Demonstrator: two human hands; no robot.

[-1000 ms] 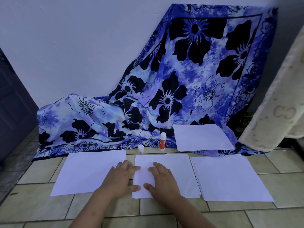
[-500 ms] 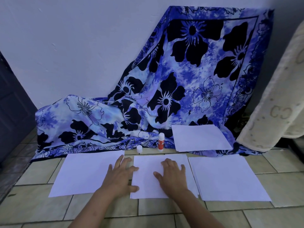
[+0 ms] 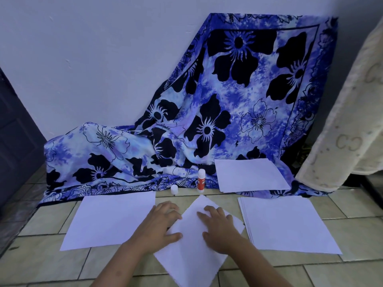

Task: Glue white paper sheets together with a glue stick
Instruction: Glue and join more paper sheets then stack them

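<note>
A white paper sheet (image 3: 190, 251) lies turned like a diamond on the tiled floor in front of me. My left hand (image 3: 160, 226) rests on its left edge with spread fingers, and my right hand (image 3: 217, 226) presses flat on its upper right part. A glue stick (image 3: 201, 181) with a red label stands upright and uncapped just beyond the sheet. Its white cap (image 3: 174, 189) stands to the left of it. Another white sheet (image 3: 112, 220) lies to the left, and a stack of sheets (image 3: 288, 222) lies to the right.
A blue flowered cloth (image 3: 207, 125) drapes from the wall down to the floor behind the papers. More white sheets (image 3: 250, 175) lie on the cloth at the back right. A cream blanket (image 3: 348, 129) hangs at the right edge. A dark door (image 3: 14, 137) is at the left.
The middle sheet has been rotated from square to a diamond angle under both hands. The hands stayed on it and shifted slightly with it.
</note>
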